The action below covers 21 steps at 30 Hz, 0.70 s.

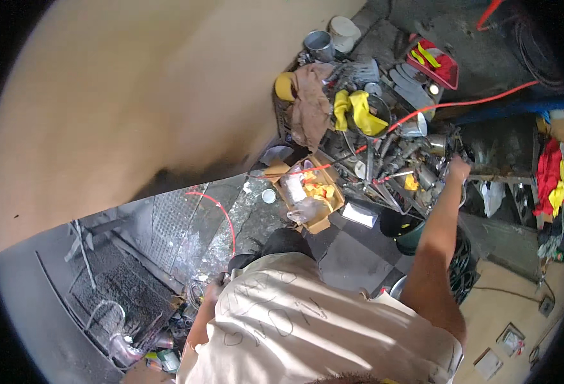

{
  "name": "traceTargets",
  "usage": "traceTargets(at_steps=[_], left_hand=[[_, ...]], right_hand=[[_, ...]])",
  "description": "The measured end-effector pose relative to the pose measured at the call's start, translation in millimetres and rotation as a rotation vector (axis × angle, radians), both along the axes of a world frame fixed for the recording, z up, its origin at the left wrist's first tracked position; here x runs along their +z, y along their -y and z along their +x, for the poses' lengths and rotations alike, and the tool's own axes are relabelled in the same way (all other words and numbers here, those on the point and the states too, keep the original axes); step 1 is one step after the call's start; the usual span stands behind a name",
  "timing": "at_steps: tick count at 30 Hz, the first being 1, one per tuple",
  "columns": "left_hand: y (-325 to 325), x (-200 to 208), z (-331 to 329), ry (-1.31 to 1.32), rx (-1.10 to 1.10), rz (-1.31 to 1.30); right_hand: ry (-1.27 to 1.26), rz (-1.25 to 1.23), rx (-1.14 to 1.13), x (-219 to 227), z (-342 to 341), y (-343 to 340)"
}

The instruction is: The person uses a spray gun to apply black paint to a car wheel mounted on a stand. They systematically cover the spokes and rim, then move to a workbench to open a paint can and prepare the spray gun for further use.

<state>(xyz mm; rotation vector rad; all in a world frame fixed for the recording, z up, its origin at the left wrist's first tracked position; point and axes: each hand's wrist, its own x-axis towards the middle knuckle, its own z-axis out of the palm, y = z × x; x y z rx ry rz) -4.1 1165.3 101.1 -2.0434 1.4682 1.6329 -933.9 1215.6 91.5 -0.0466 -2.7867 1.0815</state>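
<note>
On the cluttered tool shelf: the right hand (pixel 458 169) reaches far out among metal tools (pixel 394 160).
Right fingers: curled in over the tool pile, touching it; too small and blurred to tell how far they are closed or what they grip.
Left hand: (pixel 215 288) low beside the body, near the wire and scrap at the foot of the grating (pixel 173 224); its fingers are mostly hidden, grip cannot be told.
Nearby: yellow cloth (pixel 359 110) in a bowl, brown rag (pixel 311 102), cardboard box (pixel 311 192), red cable (pixel 461 102) running across the shelf.
</note>
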Motion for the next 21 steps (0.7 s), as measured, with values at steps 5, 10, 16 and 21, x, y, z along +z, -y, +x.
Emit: traceTargets(at_steps=[5,10,16,21], left_hand=[[12,10,-23,-0.045,0.027,0.08],[18,42,-45,0.075,-0.089,0.034],[5,46,-40,0.107,-0.002,-0.063],[-84,2,2,0.077,0.178,-0.053]], right_hand=[[-0.332,-0.256,0.586,95,162,129],[-0.11,-0.506,1.463,122,311,302],[-0.064,-0.118,1.327,34,294,404],[0.185,0.157,0.69,14,253,372]])
